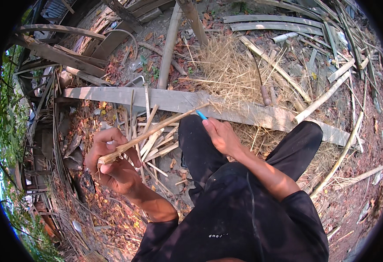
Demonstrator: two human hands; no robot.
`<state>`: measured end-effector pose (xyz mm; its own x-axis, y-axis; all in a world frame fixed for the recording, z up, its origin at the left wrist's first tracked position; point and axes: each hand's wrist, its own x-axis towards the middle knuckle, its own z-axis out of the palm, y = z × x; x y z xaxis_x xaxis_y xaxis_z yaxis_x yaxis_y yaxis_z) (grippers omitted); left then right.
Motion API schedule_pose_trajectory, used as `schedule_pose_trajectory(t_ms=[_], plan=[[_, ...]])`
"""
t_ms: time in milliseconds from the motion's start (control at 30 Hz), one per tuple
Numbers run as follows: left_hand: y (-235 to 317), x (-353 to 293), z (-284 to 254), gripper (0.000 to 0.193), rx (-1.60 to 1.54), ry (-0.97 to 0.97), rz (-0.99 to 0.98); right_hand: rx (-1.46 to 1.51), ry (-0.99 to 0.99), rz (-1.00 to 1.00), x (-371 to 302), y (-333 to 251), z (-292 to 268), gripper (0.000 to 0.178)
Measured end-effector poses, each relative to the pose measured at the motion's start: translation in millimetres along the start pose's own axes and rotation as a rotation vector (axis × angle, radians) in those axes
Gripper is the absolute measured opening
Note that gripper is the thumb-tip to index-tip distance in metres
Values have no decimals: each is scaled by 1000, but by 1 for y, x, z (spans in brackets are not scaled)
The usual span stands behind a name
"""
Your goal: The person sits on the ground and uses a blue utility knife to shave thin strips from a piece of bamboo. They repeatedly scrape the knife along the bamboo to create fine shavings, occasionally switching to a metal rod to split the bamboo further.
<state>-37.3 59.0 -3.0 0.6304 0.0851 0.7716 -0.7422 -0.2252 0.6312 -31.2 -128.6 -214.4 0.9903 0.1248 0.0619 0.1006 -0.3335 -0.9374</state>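
Left hand (pixel 118 168) first, fingers curled around the thick end of a pale wooden stick (pixel 156 129), gripping it at the eight o'clock end! The stick slants up across the front of the body, its thin tip pointing to two o'clock. And there's the right hand (pixel 222 137), at three o'clock from the stick's middle, closed on a blue-handled knife (pixel 201 115), thin blade angled toward ten o'clock, right beside the tip; whether it's touching wood, I cannot tell. Just under the stick, at six o'clock, split sticks (pixel 158 148) lie jumbled on the ground. Up at twelve, a long grey plank (pixel 161 97) runs crosswise. Between one and two o'clock, a straw heap (pixel 224 65) spills over it; at two, a curved-bladed tool (pixel 265 96) shows its brown handle. Farther out, toward three, bamboo poles (pixel 324 97); and at ten, weathered boards (pixel 60 59) stacked up!
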Motion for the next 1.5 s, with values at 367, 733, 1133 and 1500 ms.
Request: schedule_pose_trajectory(t_ms=[367, 733, 1133, 1500], plan=[[-4, -1, -8, 43, 46, 18, 28, -165, -138, 349, 32, 11, -16, 49], [-4, 0, -12, 41, 29, 192, -94, -554, -164, 262, 32, 26, 11, 45], [-14, 0, -18, 36, 52, 239, -44, -265, -33, 182, 26, 38, 32, 37], [-20, -5, -38, 39, -104, 194, -90, -195, -153, -53, 42, 72, 27, 44]])
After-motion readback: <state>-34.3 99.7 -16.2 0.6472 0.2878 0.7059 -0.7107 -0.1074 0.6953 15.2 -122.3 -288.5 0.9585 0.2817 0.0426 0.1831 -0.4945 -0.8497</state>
